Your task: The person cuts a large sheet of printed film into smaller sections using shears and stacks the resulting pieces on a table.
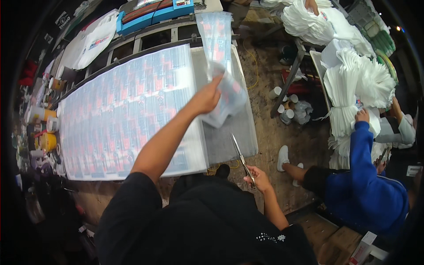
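Note:
My left hand [206, 96] is closed on a printed translucent plastic sheet [230, 96], with red and blue marks, held up over the grey tabletop [236, 137]. Beyond it, a long printed strip [215, 37] lies toward the table's far edge. In my right hand [259, 177], low and just off the table's near right corner, is a pair of scissors [240, 154], its blades pointing up and away from me. To the left of the bare grey part, a wide stack of printed sheets [128, 112] covers most of the table.
A co-worker in a blue sweatshirt [371, 176] is at the right, touching white bundled bags [344, 97] on another table. Paint tubs [48, 141] line the left side. Cups [287, 115] stand on the wooden floor [265, 137]. A blue tray [154, 17] sits at the back.

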Motion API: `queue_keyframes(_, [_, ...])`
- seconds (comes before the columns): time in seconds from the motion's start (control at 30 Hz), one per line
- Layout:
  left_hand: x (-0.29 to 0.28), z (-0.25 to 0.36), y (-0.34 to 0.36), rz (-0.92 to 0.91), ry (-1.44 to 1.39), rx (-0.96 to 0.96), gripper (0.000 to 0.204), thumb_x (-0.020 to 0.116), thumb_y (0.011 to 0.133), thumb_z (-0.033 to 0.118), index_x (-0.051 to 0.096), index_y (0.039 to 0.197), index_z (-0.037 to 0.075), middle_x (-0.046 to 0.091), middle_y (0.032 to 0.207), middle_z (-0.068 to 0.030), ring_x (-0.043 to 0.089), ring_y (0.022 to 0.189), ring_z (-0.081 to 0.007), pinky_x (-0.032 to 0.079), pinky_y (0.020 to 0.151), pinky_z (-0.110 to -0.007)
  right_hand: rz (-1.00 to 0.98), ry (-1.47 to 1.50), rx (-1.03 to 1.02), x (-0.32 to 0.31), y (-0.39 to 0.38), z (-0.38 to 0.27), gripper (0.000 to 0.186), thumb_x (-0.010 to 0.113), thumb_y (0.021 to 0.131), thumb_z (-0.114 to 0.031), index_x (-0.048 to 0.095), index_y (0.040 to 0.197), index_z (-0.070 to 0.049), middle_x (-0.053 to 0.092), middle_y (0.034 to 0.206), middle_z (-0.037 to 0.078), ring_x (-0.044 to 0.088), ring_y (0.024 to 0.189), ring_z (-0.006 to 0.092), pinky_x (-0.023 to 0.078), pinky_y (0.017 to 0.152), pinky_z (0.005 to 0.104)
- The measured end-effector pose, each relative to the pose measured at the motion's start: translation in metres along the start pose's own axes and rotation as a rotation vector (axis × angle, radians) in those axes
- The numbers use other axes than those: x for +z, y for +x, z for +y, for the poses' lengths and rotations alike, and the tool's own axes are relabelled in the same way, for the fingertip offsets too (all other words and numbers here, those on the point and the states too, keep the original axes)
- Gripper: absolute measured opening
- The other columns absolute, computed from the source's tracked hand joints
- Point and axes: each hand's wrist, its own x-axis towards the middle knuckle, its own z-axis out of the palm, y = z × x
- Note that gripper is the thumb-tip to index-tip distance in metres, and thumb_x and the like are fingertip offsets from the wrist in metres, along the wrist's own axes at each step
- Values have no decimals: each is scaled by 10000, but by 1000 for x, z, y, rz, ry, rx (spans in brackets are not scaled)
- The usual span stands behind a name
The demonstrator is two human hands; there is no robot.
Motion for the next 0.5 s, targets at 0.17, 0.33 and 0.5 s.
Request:
queue_keyframes(0.17, [-63,15,95,130,-86,77,543,432,852,114,283,1366,28,496,1180,-301,495,1085,-431,387,935,-429,149,67,-25,25,4,-18,608,762,714,-33,463,1242,13,532,839,-8,518,694,70,434,564,214])
queue_keyframes(0.33, [-44,-45,148,435,-310,-88,599,405,807,64,249,1385,50,462,1259,-281,458,1165,-404,364,963,-415,217,86,-60,47,7,-27,578,739,735,-28,464,1241,8,561,923,10,516,729,64,435,600,214])
queue_keyframes(0.5, [23,-143,159,398,-258,-415,634,440,804,54,195,1385,-10,467,1221,-318,477,1134,-416,383,936,-428,255,134,-42,58,9,-17,586,737,737,-33,455,1249,8,567,877,4,511,693,59,432,587,210])
